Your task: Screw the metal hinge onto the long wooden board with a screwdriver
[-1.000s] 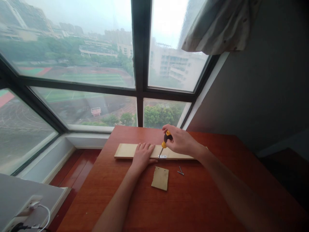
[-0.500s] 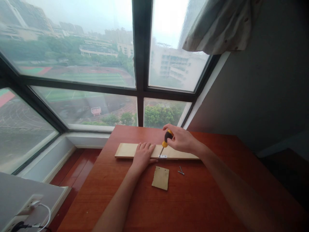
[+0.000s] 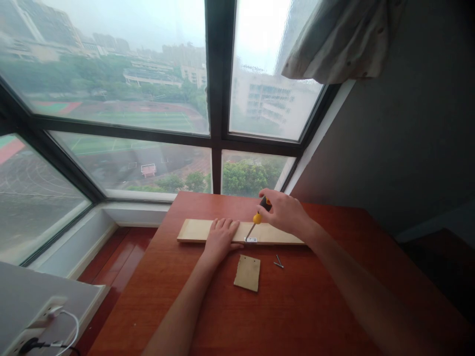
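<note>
head view, middle of the frame: left hand (image 3: 219, 238) laid flat, palm down, fingers spread on a pale wooden board (image 3: 196, 231), holding nothing, just pressing on the wood. board lying lengthwise across the far part of a reddish wooden table (image 3: 304, 306), just below the window.

right of centre: right hand (image 3: 285, 213) closed around the black-and-orange handle of a screwdriver (image 3: 259, 218). tool tilted, handle up and to the right, thin shaft running down and to the left. tip set on a small metal bracket (image 3: 251, 240) at the board's near edge, just right of the left hand's fingertips. whether the tip sits in a screw head too small to tell.

just below the bracket, on the bare table: a small tan square piece (image 3: 247, 273) with two tiny holes near its top edge, lying flat and apart from the board. to its right, two loose screws (image 3: 278, 262), close together, near the right forearm.

upper half of the frame: a wide window (image 3: 148, 99) with dark frames, hazy buildings and sports fields beyond. upper right: a bunched pale curtain (image 3: 341, 44) against a grey wall (image 3: 408, 138). lower left corner: a white power socket (image 3: 50, 311) with a white cable plugged in, on a light surface.
</note>
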Motion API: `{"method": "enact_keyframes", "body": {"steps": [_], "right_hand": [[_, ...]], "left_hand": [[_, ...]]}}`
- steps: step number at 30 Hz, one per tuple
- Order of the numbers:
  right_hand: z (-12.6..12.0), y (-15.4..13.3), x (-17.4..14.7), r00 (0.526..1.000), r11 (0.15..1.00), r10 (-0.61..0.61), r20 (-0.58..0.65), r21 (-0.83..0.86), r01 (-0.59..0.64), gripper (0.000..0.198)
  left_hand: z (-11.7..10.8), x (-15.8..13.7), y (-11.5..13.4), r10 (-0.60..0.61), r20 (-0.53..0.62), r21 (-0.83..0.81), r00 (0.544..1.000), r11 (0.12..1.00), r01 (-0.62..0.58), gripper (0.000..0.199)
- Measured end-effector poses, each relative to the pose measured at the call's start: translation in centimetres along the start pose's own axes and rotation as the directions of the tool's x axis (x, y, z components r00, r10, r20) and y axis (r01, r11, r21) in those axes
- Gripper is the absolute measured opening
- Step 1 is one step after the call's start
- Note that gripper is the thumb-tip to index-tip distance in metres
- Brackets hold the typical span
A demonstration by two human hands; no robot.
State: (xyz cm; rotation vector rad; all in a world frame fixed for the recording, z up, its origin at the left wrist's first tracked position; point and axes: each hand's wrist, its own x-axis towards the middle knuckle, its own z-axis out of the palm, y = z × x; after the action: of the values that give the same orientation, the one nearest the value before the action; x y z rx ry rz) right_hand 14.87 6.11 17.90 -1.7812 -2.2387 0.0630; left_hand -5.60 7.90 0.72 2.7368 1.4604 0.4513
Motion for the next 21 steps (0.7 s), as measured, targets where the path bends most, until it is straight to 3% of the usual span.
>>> {"method": "enact_keyframes", "body": {"steps": [4,8,11,14,18,21], "right_hand": [[0.3,0.0,0.2,0.994,0.98,0.106,-0.022,-0.164,-0.108,0.03],[0.2,0.5,0.1,0.999,1.0,0.03,0.013,0.002,-0.03,0.02],[0.0,1.0,-0.2,0.998,0.99,-0.037,0.046,0.136,0.03,0.03],[-0.2,1.3,-0.5,1.0,0.997,0.014,0.019,0.071,-0.015,0.02],[-0.1,1.5,-0.8,0.994,0.991,0.104,-0.014,-0.088,-0.105,0.031],[-0.1,2.1,-1.0,0.998,0.997,0.069,0.006,0.018,-0.069,0.023]], "left_hand": [[0.0,0.0,0.0,-0.008,0.003,-0.011,1.0,1.0,0.008,0.074],[0.0,0.0,0.0,-0.004,-0.002,-0.011,1.0,1.0,0.004,0.075],[0.0,0.0,0.0,-0.003,0.0,-0.003,1.0,1.0,0.003,0.076],[-0.1,0.0,0.0,-0.007,0.001,0.001,1.0,1.0,0.007,0.077],[0.0,0.0,0.0,-0.012,0.004,-0.007,1.0,1.0,0.012,0.075],[0.1,0.0,0.0,-0.013,0.005,-0.01,1.0,1.0,0.013,0.075]]}}
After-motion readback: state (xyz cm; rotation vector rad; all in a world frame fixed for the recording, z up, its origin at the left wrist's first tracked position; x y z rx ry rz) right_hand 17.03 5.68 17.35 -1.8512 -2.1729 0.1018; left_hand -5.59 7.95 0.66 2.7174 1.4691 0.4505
